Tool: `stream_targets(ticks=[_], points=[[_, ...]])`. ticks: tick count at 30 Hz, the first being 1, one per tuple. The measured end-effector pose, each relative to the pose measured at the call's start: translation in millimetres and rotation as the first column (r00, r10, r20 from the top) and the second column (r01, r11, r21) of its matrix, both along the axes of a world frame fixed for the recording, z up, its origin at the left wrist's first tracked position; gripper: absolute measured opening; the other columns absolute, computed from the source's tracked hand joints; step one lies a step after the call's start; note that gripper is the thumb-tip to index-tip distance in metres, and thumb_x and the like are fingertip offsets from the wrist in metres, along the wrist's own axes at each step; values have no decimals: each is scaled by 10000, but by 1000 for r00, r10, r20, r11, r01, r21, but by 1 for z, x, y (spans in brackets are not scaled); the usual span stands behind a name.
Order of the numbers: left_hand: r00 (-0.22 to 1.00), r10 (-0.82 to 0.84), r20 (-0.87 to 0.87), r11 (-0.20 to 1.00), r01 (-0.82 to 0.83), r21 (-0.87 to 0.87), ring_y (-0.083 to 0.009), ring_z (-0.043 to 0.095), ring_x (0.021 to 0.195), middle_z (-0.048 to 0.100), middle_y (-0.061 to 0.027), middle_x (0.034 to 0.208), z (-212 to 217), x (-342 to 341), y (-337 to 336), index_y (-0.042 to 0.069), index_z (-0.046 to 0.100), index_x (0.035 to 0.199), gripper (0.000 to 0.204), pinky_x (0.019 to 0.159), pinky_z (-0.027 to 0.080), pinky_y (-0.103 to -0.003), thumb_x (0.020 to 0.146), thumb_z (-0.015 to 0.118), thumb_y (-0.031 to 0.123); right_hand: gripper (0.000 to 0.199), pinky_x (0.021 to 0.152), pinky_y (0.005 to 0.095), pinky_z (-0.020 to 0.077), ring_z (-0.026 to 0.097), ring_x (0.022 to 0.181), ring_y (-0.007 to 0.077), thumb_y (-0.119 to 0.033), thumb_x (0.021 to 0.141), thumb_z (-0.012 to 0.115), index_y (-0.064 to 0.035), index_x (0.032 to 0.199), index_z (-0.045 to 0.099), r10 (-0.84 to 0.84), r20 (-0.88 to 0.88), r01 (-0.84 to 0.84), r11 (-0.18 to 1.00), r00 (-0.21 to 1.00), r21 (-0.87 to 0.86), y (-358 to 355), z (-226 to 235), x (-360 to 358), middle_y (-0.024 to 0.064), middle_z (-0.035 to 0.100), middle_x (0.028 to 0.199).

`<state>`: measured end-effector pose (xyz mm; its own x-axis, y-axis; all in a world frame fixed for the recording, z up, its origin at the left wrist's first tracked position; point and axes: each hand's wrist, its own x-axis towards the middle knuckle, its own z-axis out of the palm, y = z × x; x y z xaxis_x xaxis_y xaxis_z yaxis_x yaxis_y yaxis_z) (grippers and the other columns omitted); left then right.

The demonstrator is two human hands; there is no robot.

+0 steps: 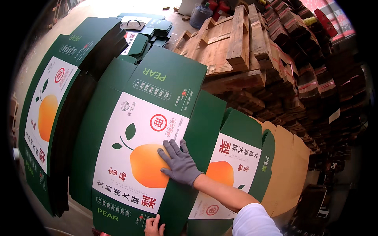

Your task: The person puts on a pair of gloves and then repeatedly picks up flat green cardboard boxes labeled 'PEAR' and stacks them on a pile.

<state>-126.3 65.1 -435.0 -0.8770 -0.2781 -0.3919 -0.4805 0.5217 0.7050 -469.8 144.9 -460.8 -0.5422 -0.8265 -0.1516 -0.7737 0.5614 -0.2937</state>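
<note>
A flat green pear carton blank [98,157], with a white panel and a printed yellow-orange pear, fills the middle. My right hand [179,163], in a grey glove, lies on it with the fingers spread, at the right side of the pear. At its near edge my bare left hand [153,227] touches the cardboard; its fingers are slightly bent and apart, and the rest is cut off by the lower rim. Under the blank's right side lies another green carton blank [240,157] with the same print.
On the left stands a thick stack of green carton blanks [59,47]. More green cartons [159,27] lie beyond. Wooden pallets [220,43] and bundled brown cardboard [291,70] fill the far right. A brown cardboard sheet [289,165] lies at right. Red fire extinguishers [221,8] stand beside a grey-blue bag [201,16].
</note>
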Motion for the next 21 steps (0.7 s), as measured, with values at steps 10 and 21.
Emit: stream_targets(ticks=[10, 21], points=[[1000, -14, -13, 999, 14, -49, -279, 589, 844, 544, -103, 1003, -14, 12, -3, 101, 584, 1292, 557, 681, 513, -367, 768, 768, 143, 650, 1141, 602, 101, 264, 1436, 335, -487, 921, 481, -110, 1446, 412, -265, -261, 246, 964, 928, -103, -30, -39, -146, 166, 331, 1532], [988, -61, -139, 998, 62, -1, -260, 594, 863, 529, -79, 990, -21, 12, -13, 108, 550, 1321, 541, 656, 524, -358, 812, 728, 157, 647, 1125, 635, 127, 247, 1444, 326, -544, 939, 455, -155, 1454, 399, -384, -351, 380, 921, 854, -84, -37, -37, 21, 129, 321, 1539]])
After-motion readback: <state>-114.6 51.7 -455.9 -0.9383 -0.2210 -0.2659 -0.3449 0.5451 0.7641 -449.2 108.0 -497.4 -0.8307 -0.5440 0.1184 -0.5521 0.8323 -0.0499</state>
